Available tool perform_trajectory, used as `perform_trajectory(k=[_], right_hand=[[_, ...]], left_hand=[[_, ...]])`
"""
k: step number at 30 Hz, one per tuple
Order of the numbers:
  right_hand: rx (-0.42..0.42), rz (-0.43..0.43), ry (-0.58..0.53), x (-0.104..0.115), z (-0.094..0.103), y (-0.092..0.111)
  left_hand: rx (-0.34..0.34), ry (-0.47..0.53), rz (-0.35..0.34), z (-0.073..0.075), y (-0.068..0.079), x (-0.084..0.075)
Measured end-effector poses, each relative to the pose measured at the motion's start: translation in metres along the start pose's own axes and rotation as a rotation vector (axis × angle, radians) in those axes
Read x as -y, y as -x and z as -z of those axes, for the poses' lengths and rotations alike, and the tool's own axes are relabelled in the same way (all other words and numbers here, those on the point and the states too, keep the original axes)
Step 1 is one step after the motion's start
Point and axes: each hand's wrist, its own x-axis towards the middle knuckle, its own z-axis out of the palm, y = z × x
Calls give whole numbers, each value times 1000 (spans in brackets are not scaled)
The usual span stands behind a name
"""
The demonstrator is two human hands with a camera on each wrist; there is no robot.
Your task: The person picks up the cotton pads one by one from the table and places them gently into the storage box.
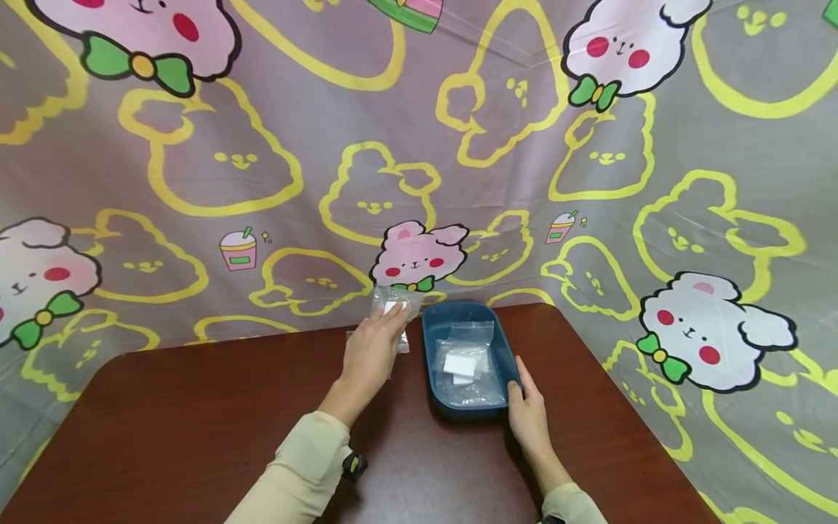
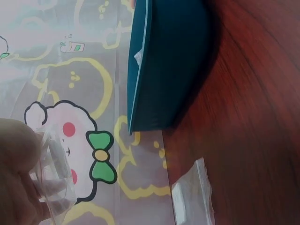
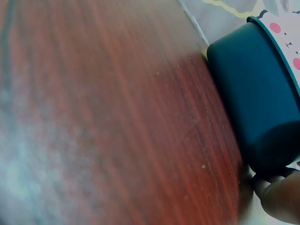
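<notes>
My left hand (image 1: pixel 369 354) pinches a clear plastic zip bag (image 1: pixel 410 300) with a white piece inside, lifted at the back of the table. The left wrist view shows this bag (image 2: pixel 60 176) raised off the tabletop between thumb and fingers. Beneath it, another small clear bag (image 2: pixel 193 194) with a white piece lies on the table, partly hidden by the hand in the head view. To the right stands a dark blue plastic bin (image 1: pixel 468 413), with several clear bags (image 1: pixel 460 364) in it. My right hand (image 1: pixel 529 416) grips the bin's near right side; some fingers are hidden.
The brown wooden table (image 1: pixel 216 422) extends to both sides and toward me. A cartoon-printed cloth (image 1: pixel 294 240) hangs right behind its back edge and along the right side.
</notes>
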Motion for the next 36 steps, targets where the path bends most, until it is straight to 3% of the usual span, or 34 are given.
perform_trajectory(k=[11,18,29,36], right_hand=[[2,-4,-4,0,1,0],[-2,-3,-3,0,1,0],[-4,-3,-3,0,1,0],[6,-5,-4,-1,1,-2]], left_hand=[[-9,9,-71,-15,-10,-23],[76,10,-70,-24,-18,-44],[88,59,-66,-33,-26,-68],[138,56,-65,-39,-30,-78]])
